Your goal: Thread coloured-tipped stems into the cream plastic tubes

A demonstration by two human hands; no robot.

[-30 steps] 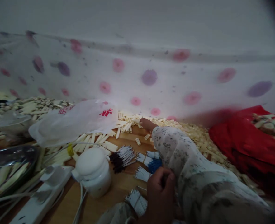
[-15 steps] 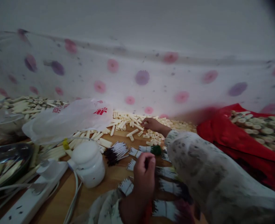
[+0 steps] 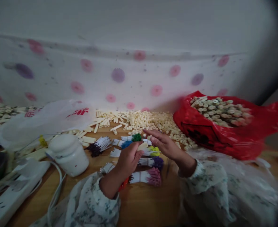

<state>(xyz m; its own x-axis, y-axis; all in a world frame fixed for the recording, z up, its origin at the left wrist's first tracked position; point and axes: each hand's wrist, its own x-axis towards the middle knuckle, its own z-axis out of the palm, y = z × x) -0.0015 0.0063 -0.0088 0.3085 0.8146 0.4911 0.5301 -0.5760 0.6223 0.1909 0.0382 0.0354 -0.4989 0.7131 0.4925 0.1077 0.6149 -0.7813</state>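
Observation:
My left hand [image 3: 128,159] is closed on a short cream tube-like piece [image 3: 143,146], whose end shows past the thumb and fingers. Just right of it, my right hand [image 3: 164,144] reaches in with fingers stretched out and thumb apart, close to that piece. Beneath both hands lie banded bundles of thin white sticks with coloured tips: a pink bundle [image 3: 146,177], a purple bundle [image 3: 151,162], a yellow bundle [image 3: 150,151], a green bundle [image 3: 131,137] and a black bundle [image 3: 100,145]. My left hand partly covers some of them.
Loose cream pieces [image 3: 143,119] are heaped along the wall behind the bundles. A red bag [image 3: 200,132] full of assembled pieces stands at right, near clear plastic [image 3: 242,176]. At left are a white jar [image 3: 69,156], a power strip [image 3: 18,192] with cables, and a white bag [image 3: 46,121].
My right hand has come back from the cream heap toward my left hand. A cream piece now shows in my left hand. The view has swung right, showing more of the red bag.

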